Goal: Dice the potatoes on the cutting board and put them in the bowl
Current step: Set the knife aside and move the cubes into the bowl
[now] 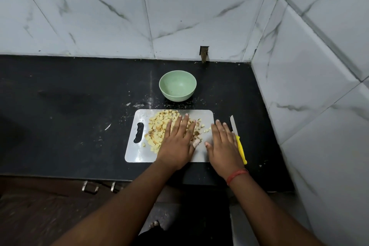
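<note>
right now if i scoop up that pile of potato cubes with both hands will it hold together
Probably not: the potato cubes are many small loose pieces, so some will likely slip between fingers. Strays already lie apart on the cutting board, so pushing should scatter them.

Bare forearms, a red thread band point(237, 175) around the right wrist

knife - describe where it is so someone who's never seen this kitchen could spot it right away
Start at the black counter and find the metal cutting board covered in diced potatoes. Just off the board's right edge, beside the right hand, the knife lies flat on the counter, blade pointing toward the tiled wall. Its bright yellow handle sets it apart from everything around it.
</note>
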The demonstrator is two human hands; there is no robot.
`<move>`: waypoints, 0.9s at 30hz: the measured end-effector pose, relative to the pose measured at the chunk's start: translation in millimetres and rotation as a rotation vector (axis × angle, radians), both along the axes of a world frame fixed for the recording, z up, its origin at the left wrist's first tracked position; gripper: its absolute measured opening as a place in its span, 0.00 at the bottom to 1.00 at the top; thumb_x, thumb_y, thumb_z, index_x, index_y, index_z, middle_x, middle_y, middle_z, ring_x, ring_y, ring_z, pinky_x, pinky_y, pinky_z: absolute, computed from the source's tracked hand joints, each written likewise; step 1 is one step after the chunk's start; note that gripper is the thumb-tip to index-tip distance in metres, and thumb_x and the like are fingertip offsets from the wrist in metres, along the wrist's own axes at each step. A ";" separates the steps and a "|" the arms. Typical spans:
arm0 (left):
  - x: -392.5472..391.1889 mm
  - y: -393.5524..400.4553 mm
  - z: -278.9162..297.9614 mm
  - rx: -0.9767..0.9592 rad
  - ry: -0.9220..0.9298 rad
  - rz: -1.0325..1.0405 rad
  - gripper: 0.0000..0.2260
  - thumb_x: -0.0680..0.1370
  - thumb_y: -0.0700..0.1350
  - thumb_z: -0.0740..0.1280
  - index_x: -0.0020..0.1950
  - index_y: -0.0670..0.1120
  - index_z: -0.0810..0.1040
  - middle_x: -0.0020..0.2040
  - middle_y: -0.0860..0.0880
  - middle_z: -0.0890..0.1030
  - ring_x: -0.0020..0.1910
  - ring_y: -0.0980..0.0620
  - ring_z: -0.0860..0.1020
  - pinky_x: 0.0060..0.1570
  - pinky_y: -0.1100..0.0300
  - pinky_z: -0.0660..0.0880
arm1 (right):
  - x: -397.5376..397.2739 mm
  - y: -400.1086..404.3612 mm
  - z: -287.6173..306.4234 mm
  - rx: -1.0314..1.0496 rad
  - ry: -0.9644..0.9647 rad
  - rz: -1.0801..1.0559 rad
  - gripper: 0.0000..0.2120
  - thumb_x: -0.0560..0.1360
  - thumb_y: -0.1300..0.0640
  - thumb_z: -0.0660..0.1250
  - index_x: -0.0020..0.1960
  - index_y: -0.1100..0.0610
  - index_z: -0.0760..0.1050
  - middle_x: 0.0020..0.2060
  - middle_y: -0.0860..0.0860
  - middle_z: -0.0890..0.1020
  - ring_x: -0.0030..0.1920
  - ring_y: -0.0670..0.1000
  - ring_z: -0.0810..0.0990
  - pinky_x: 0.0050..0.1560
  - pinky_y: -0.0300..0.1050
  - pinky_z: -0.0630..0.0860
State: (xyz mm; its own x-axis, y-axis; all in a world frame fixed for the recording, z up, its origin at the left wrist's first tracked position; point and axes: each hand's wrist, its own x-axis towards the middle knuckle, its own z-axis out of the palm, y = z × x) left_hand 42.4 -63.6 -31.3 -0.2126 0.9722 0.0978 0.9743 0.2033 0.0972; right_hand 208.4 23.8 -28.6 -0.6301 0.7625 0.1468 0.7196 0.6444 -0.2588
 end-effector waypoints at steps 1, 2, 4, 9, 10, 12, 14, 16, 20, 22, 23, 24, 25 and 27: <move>-3.0 -0.7 -0.5 -0.005 0.007 0.021 0.31 0.82 0.59 0.43 0.84 0.48 0.49 0.84 0.43 0.45 0.83 0.43 0.43 0.79 0.40 0.42 | -2.7 2.2 -0.1 -0.017 -0.024 0.013 0.29 0.80 0.45 0.51 0.78 0.54 0.55 0.79 0.51 0.54 0.79 0.54 0.50 0.76 0.58 0.55; -6.1 -3.0 -2.2 -0.016 0.010 0.048 0.31 0.82 0.60 0.44 0.84 0.49 0.48 0.84 0.43 0.44 0.82 0.43 0.41 0.79 0.40 0.41 | -5.7 3.4 -0.7 -0.031 -0.045 0.027 0.29 0.80 0.45 0.52 0.79 0.53 0.53 0.79 0.50 0.52 0.79 0.53 0.48 0.76 0.58 0.54; -11.8 -6.4 -2.8 -0.046 0.019 0.097 0.32 0.82 0.61 0.43 0.84 0.50 0.44 0.83 0.44 0.40 0.82 0.43 0.38 0.79 0.39 0.39 | -10.3 4.5 0.1 -0.034 -0.077 0.047 0.29 0.81 0.45 0.53 0.79 0.51 0.50 0.80 0.49 0.49 0.79 0.53 0.45 0.77 0.58 0.52; -30.1 -13.6 -7.8 -0.077 -0.003 0.158 0.31 0.83 0.59 0.43 0.83 0.50 0.40 0.83 0.44 0.38 0.81 0.43 0.35 0.78 0.38 0.38 | -28.3 9.3 -1.1 -0.063 -0.110 0.070 0.32 0.80 0.42 0.51 0.80 0.50 0.46 0.80 0.47 0.44 0.79 0.52 0.40 0.77 0.60 0.48; -36.6 -14.5 -10.7 -0.078 -0.008 0.160 0.31 0.83 0.60 0.43 0.84 0.50 0.41 0.83 0.44 0.39 0.81 0.43 0.35 0.78 0.37 0.40 | -33.5 11.4 -2.6 -0.065 -0.120 0.074 0.33 0.80 0.40 0.50 0.80 0.50 0.45 0.80 0.47 0.43 0.79 0.52 0.40 0.77 0.60 0.47; -49.6 -15.0 -14.7 -0.081 -0.017 0.148 0.31 0.83 0.61 0.42 0.84 0.50 0.43 0.83 0.43 0.40 0.82 0.42 0.36 0.78 0.37 0.42 | -42.7 16.4 -4.9 -0.077 -0.145 0.074 0.36 0.79 0.36 0.50 0.80 0.52 0.44 0.80 0.48 0.42 0.79 0.52 0.38 0.77 0.60 0.46; -59.1 -15.4 -16.8 -0.079 -0.010 0.126 0.32 0.83 0.63 0.41 0.84 0.49 0.45 0.83 0.43 0.42 0.82 0.42 0.38 0.79 0.37 0.42 | -48.4 20.7 -6.3 -0.073 -0.163 0.072 0.39 0.78 0.31 0.47 0.80 0.52 0.43 0.80 0.48 0.41 0.79 0.51 0.37 0.77 0.59 0.45; -69.8 -14.7 -17.2 -0.091 -0.014 0.089 0.33 0.83 0.65 0.37 0.84 0.49 0.45 0.83 0.43 0.42 0.82 0.42 0.38 0.79 0.37 0.41 | -56.1 24.9 -6.8 -0.066 -0.184 0.082 0.41 0.76 0.29 0.42 0.80 0.52 0.42 0.79 0.49 0.41 0.78 0.51 0.36 0.78 0.58 0.45; -86.3 -10.5 -21.3 -0.093 -0.019 0.022 0.35 0.82 0.68 0.37 0.84 0.50 0.44 0.83 0.43 0.42 0.82 0.42 0.37 0.78 0.36 0.41 | -65.9 33.4 -8.0 -0.038 -0.215 0.115 0.42 0.75 0.27 0.40 0.80 0.53 0.41 0.79 0.49 0.40 0.78 0.52 0.37 0.78 0.56 0.46; -90.7 -9.9 -23.6 -0.083 -0.035 -0.004 0.34 0.83 0.68 0.41 0.84 0.51 0.45 0.83 0.44 0.41 0.82 0.42 0.37 0.78 0.36 0.40 | -68.7 35.9 -8.8 -0.039 -0.222 0.139 0.42 0.76 0.27 0.42 0.81 0.53 0.44 0.80 0.50 0.43 0.79 0.52 0.38 0.78 0.56 0.47; -91.9 -9.3 -24.5 -0.078 -0.043 -0.012 0.34 0.83 0.68 0.42 0.84 0.51 0.45 0.83 0.44 0.41 0.82 0.43 0.37 0.78 0.37 0.39 | -69.5 35.8 -9.1 -0.039 -0.225 0.157 0.41 0.77 0.28 0.44 0.81 0.53 0.44 0.80 0.50 0.44 0.79 0.51 0.38 0.78 0.55 0.47; -93.1 -8.6 -25.3 -0.074 -0.050 -0.018 0.34 0.83 0.68 0.43 0.84 0.51 0.45 0.83 0.45 0.40 0.82 0.43 0.36 0.78 0.38 0.38 | -70.6 35.5 -10.0 -0.037 -0.218 0.179 0.41 0.78 0.29 0.46 0.81 0.53 0.45 0.80 0.50 0.44 0.79 0.51 0.38 0.78 0.54 0.46; -94.3 -6.6 -26.2 -0.073 -0.063 -0.025 0.34 0.83 0.68 0.43 0.84 0.51 0.45 0.83 0.45 0.40 0.82 0.44 0.36 0.78 0.38 0.38 | -72.3 36.1 -10.6 -0.044 -0.207 0.197 0.40 0.78 0.30 0.47 0.81 0.53 0.45 0.80 0.50 0.45 0.79 0.51 0.39 0.78 0.54 0.45; -96.1 -3.7 -26.5 -0.080 -0.091 -0.040 0.34 0.83 0.68 0.43 0.84 0.51 0.45 0.83 0.45 0.39 0.82 0.44 0.37 0.79 0.40 0.39 | -76.8 37.4 -11.9 -0.062 -0.188 0.232 0.38 0.79 0.32 0.48 0.81 0.52 0.46 0.80 0.50 0.47 0.79 0.50 0.40 0.78 0.53 0.46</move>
